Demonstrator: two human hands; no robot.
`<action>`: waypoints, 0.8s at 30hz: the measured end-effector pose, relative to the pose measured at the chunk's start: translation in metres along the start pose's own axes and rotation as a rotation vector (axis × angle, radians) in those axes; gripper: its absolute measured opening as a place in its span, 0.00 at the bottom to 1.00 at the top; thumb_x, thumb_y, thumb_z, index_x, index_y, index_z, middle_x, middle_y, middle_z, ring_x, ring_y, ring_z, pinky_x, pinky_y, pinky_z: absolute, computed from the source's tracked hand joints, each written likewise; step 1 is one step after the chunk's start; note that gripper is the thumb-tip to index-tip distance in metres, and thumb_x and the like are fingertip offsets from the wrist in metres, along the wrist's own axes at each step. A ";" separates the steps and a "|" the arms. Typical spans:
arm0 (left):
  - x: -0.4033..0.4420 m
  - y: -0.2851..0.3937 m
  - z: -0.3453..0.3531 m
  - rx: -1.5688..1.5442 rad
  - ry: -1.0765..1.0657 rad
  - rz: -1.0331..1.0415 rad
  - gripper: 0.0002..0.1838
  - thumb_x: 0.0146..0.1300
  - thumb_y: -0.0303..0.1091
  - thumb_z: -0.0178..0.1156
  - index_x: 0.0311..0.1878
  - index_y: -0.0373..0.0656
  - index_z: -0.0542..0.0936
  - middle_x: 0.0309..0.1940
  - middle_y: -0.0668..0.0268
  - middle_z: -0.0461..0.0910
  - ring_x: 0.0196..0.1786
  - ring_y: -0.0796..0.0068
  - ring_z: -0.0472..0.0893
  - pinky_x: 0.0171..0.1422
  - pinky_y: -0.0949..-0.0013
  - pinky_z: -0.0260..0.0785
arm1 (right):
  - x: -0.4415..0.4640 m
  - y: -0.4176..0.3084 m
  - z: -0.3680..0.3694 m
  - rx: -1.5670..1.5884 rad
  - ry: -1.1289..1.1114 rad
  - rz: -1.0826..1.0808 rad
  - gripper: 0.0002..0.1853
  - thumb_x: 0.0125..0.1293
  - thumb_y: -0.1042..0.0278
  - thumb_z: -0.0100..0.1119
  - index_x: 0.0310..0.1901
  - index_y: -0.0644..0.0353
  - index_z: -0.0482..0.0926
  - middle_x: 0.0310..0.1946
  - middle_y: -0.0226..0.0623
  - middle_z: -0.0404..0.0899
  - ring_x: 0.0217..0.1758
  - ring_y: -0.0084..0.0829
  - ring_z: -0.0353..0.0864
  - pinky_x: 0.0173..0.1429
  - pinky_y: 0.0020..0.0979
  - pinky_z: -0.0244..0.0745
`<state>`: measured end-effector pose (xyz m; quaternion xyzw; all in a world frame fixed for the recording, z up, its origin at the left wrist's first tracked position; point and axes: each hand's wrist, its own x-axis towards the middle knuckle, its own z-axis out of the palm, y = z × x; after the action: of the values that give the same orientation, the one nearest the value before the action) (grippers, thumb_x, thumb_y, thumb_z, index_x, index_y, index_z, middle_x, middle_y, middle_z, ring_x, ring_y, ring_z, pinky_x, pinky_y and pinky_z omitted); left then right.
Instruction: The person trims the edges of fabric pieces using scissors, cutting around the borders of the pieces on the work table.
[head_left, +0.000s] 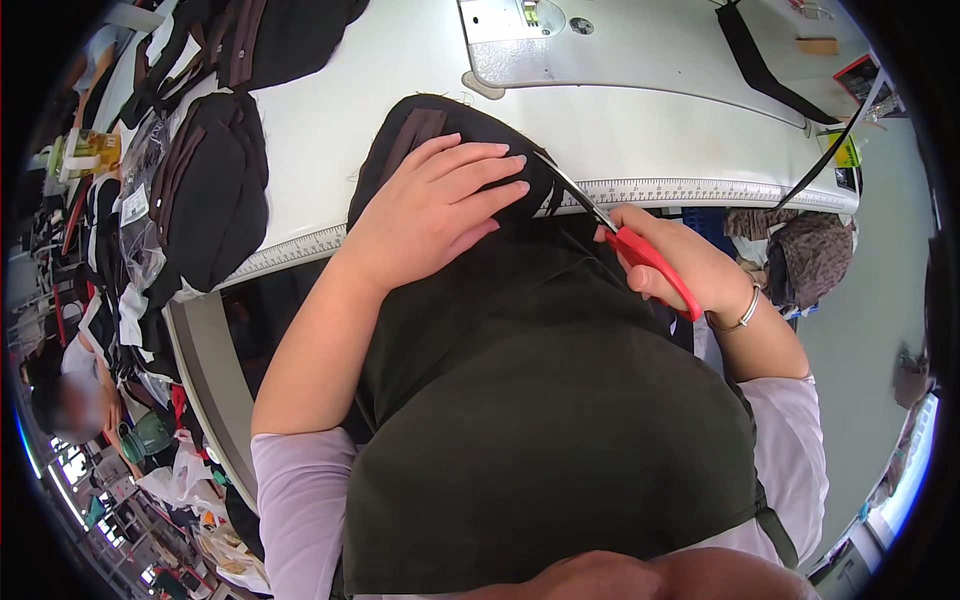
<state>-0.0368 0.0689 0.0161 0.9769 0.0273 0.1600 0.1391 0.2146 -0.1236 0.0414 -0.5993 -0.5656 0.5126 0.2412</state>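
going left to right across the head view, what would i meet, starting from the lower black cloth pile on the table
Lower black cloth pile → left hand → red-handled scissors → patterned brown cloth.

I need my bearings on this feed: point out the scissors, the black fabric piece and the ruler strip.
Scissors (647, 258): head view, on the red handle.
Black fabric piece (487, 127): head view, on its uncovered upper part.
Ruler strip (690, 192): head view, on its marked face right of the scissors.
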 end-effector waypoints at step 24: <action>-0.010 0.025 -0.003 0.121 0.026 -0.382 0.31 0.58 0.17 0.58 0.62 0.63 0.84 0.71 0.70 0.72 0.77 0.64 0.67 0.81 0.34 0.48 | -0.012 0.009 -0.006 0.061 -0.106 -0.019 0.37 0.66 0.33 0.58 0.58 0.63 0.70 0.27 0.27 0.75 0.24 0.23 0.75 0.33 0.25 0.71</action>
<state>-0.0472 0.0445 0.0229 0.9583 0.2237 0.1414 0.1075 0.2256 -0.1355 0.0400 -0.5585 -0.5674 0.5582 0.2336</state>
